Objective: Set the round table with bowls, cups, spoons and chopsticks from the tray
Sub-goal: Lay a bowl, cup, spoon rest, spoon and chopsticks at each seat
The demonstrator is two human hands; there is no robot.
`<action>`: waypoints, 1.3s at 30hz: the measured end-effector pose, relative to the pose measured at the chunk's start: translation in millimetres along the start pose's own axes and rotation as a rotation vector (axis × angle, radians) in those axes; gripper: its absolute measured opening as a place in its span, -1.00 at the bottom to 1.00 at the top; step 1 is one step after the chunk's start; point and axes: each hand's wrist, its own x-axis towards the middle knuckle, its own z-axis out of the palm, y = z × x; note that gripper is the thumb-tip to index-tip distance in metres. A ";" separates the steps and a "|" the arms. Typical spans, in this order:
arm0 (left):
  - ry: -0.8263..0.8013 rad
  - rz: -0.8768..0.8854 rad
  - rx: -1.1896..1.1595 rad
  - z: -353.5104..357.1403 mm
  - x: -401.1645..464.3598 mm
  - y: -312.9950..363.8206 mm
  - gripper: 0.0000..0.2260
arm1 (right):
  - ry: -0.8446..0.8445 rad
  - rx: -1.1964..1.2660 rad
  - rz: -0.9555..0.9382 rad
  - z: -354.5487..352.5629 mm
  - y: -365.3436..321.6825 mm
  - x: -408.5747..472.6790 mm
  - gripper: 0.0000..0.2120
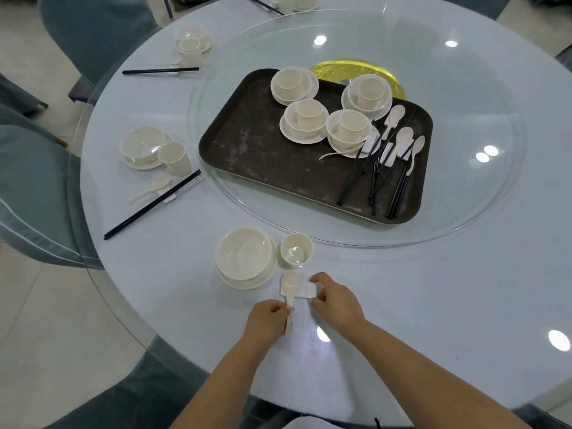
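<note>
At the near edge of the round desk point(433, 289), a person lines up a spoon point(290, 289) on a small white rest point(305, 289), finishing the place setting closest to the camera. The left hand point(267, 318) pinches the spoon's handle between curled fingers and thumb, bowl end pointing toward the cup point(296, 249); the right hand point(335, 300) curls round the right end of the rest, steadying it. The bowl point(244, 255) on its plate point(223, 278) sits just left of the cup, both just beyond the hands. To do the step well, the right hand should likely keep the rest pinned flat while the left lowers the spoon into its groove, handle toward the desk's near edge, leaving the rest's right side free for chopsticks, as in the finished setting toward the left edge point(145, 147). No chopsticks lie at this place yet. The dark tray point(247, 144) on the glass turntable point(479, 196) holds four more stacked sets toward its far right corner, with loose spoons point(396, 114), rests and black chopsticks point(356, 173) along its right end. The light plastic ware probably slides easily on glass, so gentle, square placement matters.
</note>
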 end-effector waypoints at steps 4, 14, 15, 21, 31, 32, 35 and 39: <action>0.001 0.021 0.078 0.0 -0.6 -0.7 -0.78 | 0.004 0.005 0.012 0.3 0.2 0.1 -0.65; 0.030 0.021 0.131 -0.6 2.1 -0.6 -0.78 | -0.033 0.089 0.038 0.9 0.1 -1.7 -0.58; 0.039 0.015 0.143 -0.4 2.4 -0.6 -0.78 | -0.036 0.094 0.042 0.6 0.5 -2.0 -0.58; 0.148 0.044 0.143 -14.1 3.8 5.2 -0.78 | -0.029 0.166 0.082 -4.7 4.6 0.9 -0.56; 0.289 0.213 -0.058 -48.7 -2.2 49.3 -0.83 | 0.045 0.352 0.150 -44.9 19.5 8.9 -0.70; 0.310 0.244 -0.090 -47.2 -2.4 59.5 -0.82 | 0.070 0.369 0.166 -52.0 21.2 12.1 -0.73; 0.303 0.329 -0.151 -38.6 -2.8 91.2 -0.80 | 0.169 0.430 0.184 -74.7 23.3 23.2 -0.81; 0.222 0.438 -0.129 -23.5 3.8 130.9 -0.80 | 0.337 0.480 0.184 -110.8 24.9 42.3 -0.88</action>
